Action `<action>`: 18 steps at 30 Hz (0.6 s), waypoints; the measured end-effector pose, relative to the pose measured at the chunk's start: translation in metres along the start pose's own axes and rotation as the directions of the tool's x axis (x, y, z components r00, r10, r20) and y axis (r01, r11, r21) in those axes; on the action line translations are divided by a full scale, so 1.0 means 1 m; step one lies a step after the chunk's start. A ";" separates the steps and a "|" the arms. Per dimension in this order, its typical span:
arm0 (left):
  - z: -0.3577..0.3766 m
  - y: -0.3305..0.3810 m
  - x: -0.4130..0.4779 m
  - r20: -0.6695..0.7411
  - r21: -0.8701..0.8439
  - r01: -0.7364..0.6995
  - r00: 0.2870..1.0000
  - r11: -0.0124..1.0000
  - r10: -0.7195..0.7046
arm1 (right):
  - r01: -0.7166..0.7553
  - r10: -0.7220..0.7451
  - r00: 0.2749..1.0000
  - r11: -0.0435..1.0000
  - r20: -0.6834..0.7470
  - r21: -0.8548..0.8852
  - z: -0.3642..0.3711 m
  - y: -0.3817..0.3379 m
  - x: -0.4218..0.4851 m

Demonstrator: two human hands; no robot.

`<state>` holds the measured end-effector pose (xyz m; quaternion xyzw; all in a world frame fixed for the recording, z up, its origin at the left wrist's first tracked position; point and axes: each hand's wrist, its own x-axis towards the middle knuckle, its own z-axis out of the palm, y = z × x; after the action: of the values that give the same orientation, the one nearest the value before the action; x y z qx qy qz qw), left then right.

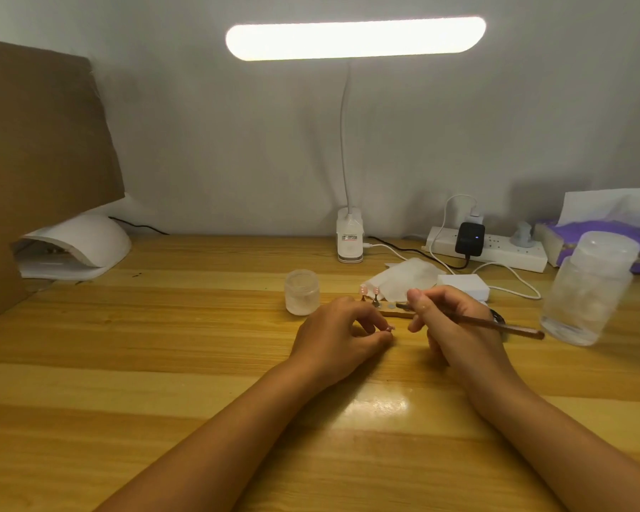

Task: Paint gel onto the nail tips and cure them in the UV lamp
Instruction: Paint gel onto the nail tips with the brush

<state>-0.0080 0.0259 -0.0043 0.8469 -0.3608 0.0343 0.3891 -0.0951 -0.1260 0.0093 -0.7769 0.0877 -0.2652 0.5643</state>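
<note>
My left hand (342,332) rests on the wooden table, its fingers pinched on a small pink nail tip (388,329). My right hand (448,323) grips a thin brown brush (510,328), handle pointing right; the bristle end is hidden behind my fingers. Just behind my hands lies a wooden strip holder (392,313) with two pink nail tips (369,290) standing on small stands. The white UV lamp (74,245) sits at the far left, its opening facing right. A small frosted jar (302,291) stands left of the holder.
A clip-on desk lamp (350,238) shines from the back wall. Behind my hands lie white wipes (403,280) and a white pad. A power strip (496,249), a tissue box (603,238) and a clear plastic bottle (588,290) fill the right. Cardboard (34,160) stands at left.
</note>
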 end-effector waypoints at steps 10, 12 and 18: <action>0.000 -0.002 0.001 0.006 -0.070 -0.025 1.000 0.997 0.025 | -0.039 0.039 0.999 0.999 -0.032 0.009 0.002 0.004 0.004; 0.000 -0.003 0.001 0.003 -0.071 -0.023 1.000 0.997 0.024 | -0.039 0.039 0.999 0.999 -0.017 0.006 0.002 0.003 0.004; 0.000 -0.004 0.001 0.010 -0.046 -0.033 0.999 0.998 0.033 | -0.026 0.027 0.999 0.999 0.042 -0.031 0.003 0.002 0.003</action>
<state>-0.0050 0.0272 -0.0063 0.8319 -0.3776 0.0277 0.4057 -0.0907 -0.1258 0.0073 -0.7895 0.0900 -0.2399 0.5578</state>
